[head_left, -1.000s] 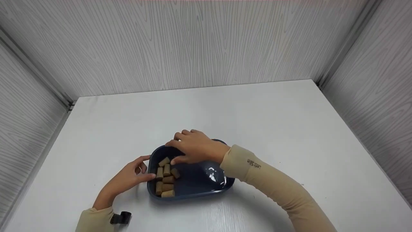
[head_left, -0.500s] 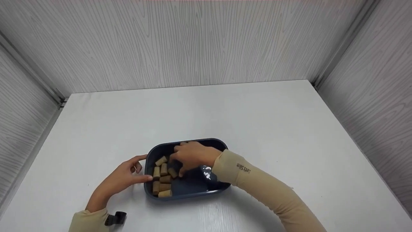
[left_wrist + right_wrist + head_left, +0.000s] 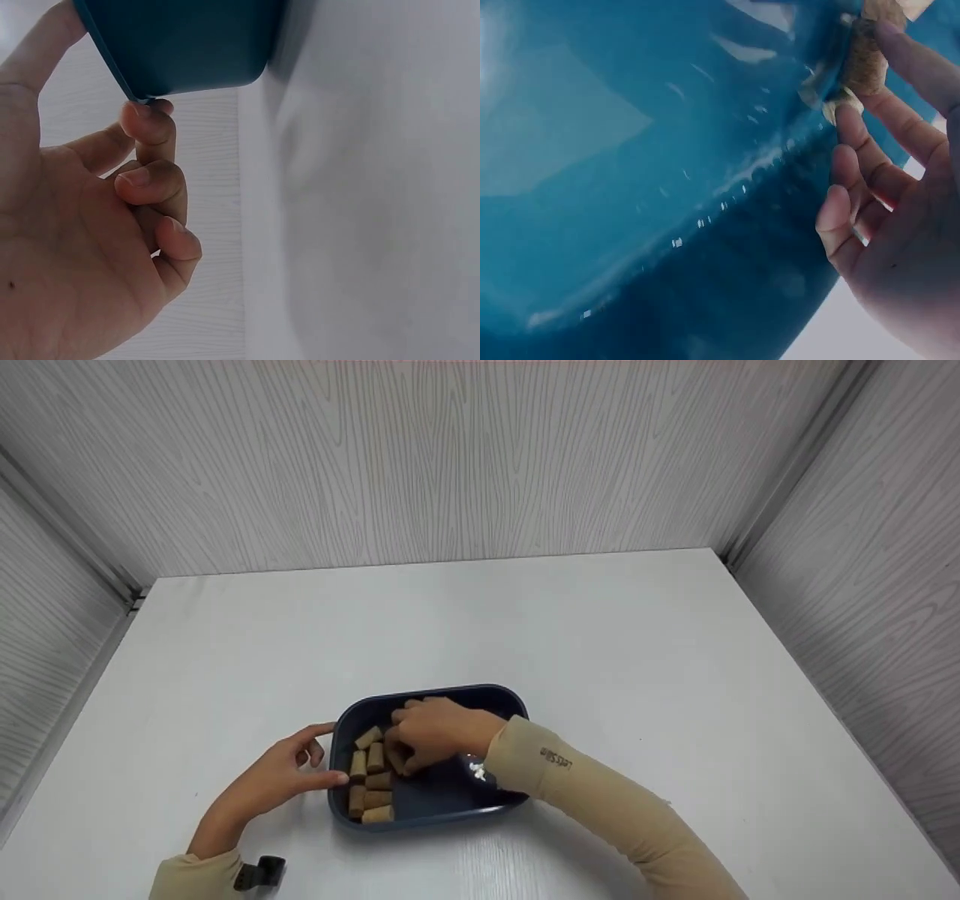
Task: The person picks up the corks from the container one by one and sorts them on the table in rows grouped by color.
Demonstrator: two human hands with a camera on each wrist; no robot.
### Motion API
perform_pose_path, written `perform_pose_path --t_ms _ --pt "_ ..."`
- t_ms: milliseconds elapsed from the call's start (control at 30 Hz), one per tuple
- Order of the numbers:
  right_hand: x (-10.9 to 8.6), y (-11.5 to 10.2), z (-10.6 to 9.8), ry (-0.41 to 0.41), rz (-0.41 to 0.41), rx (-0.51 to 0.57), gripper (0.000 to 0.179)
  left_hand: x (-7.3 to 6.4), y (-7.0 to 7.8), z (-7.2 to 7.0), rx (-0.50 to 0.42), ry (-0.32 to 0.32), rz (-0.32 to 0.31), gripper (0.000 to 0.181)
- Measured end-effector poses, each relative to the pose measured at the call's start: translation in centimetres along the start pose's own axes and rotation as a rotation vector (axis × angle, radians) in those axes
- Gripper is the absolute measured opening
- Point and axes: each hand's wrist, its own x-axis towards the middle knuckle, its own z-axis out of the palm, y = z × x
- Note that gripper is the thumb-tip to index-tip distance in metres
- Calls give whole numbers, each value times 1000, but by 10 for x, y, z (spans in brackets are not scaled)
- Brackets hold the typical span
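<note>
A dark blue tray [image 3: 439, 816] with rounded corners stands on the white table, several tapered corks [image 3: 375, 757] grouped at its left end. At that end my left hand [image 3: 266, 780] holds the rim, thumb over the edge and index finger against the outside. The left wrist view shows its other fingers curled below the rim of the tray [image 3: 180, 52]. Inside the tray, my right hand [image 3: 439, 731] reaches down beside the corks. In the right wrist view, its thumb and fingers pinch a cork [image 3: 865, 64], and a paler cork end [image 3: 844, 105] shows at the fingertips.
The white tabletop [image 3: 600, 660] extends behind and to the right of the tray. Pale wood-grain panels [image 3: 420, 457] rise at the back and both sides. A black strap piece [image 3: 261, 872] sits at the left sleeve.
My right hand has come down from the tray's far rim into the tray and taken hold of a cork. My left hand stays at the rim. The whole head view has shifted slightly.
</note>
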Motion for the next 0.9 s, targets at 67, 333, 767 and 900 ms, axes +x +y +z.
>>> perform_pose_path --t_ms 67,333,767,900 --pt "-6 4 -3 28 -9 29 32 -1 1 0 -7 -1 5 70" --pt "-31 17 -36 141 -40 182 35 -1 -3 -1 -21 0 -1 72" --pt "-76 54 -76 330 -49 444 30 4 -1 -5 -14 -1 13 71" --pt "-92 67 -68 388 -52 502 32 3 -3 -5 -21 -7 15 71"
